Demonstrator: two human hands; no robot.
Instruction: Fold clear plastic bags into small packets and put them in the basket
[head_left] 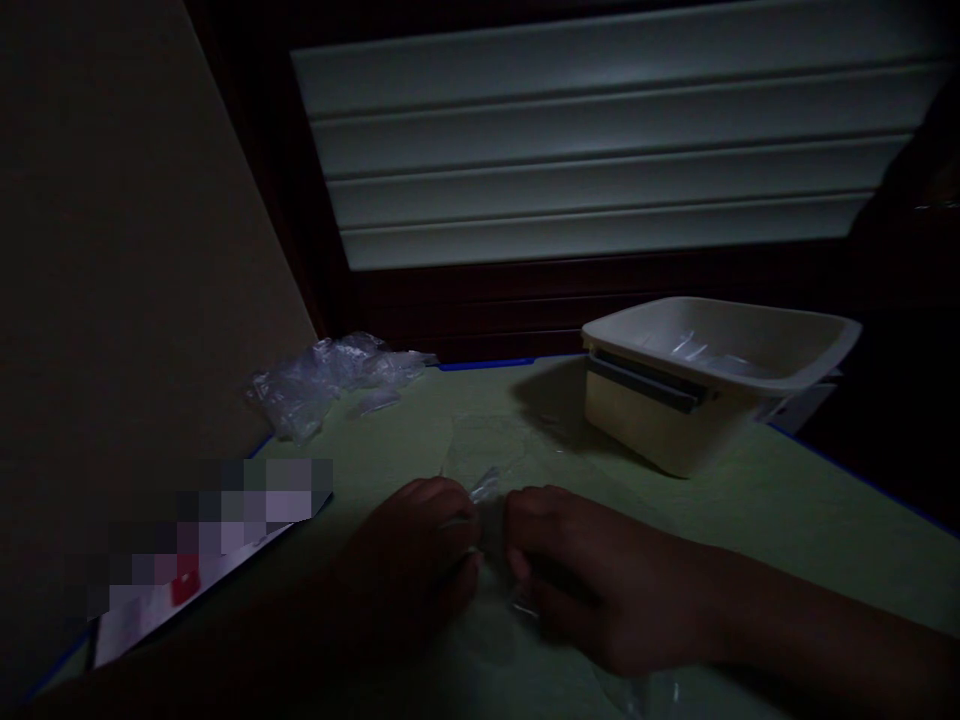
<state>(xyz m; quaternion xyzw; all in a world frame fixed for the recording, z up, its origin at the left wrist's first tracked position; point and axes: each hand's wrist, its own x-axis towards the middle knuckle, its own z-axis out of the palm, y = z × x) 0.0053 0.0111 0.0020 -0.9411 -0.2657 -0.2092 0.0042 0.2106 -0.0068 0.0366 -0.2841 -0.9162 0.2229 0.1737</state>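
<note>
My left hand [420, 545] and my right hand [600, 575] are close together, low over the green table top [409, 450], with a narrow gap between the fingertips. Both have curled, closed fingers. A crinkled bit of clear plastic film [486, 486] sticks up beside the left fingertips, and another glint of film shows under the right fingers. Both hands seem to pinch this film, though the dim light hides its full outline. Beyond them, a thin transparent sheet [487, 440] lies flat on the table.
At the back left lies a crumpled heap of clear plastic [334, 380]. A cream plastic container [645, 420] with a grey clip stands at the back right, something shiny and clear inside. A partly blurred flat item [202, 575] lies along the left edge. A slatted panel [585, 150] rises behind.
</note>
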